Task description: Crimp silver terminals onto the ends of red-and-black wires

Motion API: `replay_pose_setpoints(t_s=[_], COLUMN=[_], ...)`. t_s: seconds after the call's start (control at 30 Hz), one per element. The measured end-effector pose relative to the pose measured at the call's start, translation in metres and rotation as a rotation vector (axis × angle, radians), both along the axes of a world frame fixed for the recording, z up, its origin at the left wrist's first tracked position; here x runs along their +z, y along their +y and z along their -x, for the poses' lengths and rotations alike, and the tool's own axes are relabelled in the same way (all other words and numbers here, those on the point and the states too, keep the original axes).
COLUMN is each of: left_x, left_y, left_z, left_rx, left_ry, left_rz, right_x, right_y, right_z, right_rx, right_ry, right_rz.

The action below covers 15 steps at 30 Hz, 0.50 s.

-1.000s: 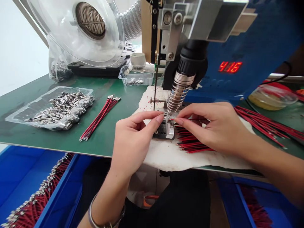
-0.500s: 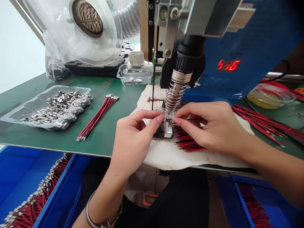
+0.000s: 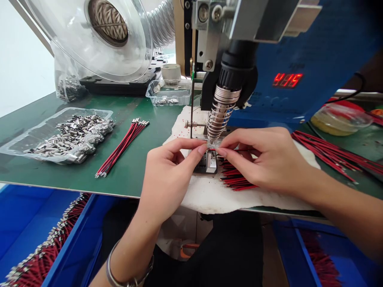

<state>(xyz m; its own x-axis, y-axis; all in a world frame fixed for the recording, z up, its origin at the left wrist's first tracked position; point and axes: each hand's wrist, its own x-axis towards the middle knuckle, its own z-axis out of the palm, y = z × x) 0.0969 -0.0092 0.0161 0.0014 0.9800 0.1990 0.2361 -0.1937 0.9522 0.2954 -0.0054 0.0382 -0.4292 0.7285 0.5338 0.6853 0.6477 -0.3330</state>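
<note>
My left hand (image 3: 167, 175) and my right hand (image 3: 266, 159) meet fingertip to fingertip under the coiled tip of the soldering head (image 3: 220, 109). My right hand pinches a thin red-and-black wire (image 3: 213, 150) at its end. My left hand pinches something small against it that I cannot make out. Below the fingertips sits a small metal fixture (image 3: 209, 163) on a white cloth (image 3: 209, 195). A heap of red-and-black wires (image 3: 236, 179) lies under my right palm.
A clear tray of metal terminals (image 3: 68, 135) and a bundle of finished wires (image 3: 121, 147) lie on the green table (image 3: 89, 175) at left. More wires (image 3: 335, 153) spread at right. A blue machine shows a red display (image 3: 286, 79). Blue bins (image 3: 32, 239) hold wires below.
Both hands stay pinched at the soldering tip. The view has shifted slightly, and the red display reading has changed.
</note>
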Motion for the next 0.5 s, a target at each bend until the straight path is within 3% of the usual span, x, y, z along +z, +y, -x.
replay_pose_setpoints(t_s=[0.5], left_x=[-0.0022], left_y=[0.0011], left_z=[0.0004], left_rx=[-0.019], left_ry=[-0.023], left_rz=[0.004], right_x=[0.0019], right_y=[-0.0048], right_z=[0.0042], right_rx=[-0.061], right_ry=[0.059], right_rz=[0.068])
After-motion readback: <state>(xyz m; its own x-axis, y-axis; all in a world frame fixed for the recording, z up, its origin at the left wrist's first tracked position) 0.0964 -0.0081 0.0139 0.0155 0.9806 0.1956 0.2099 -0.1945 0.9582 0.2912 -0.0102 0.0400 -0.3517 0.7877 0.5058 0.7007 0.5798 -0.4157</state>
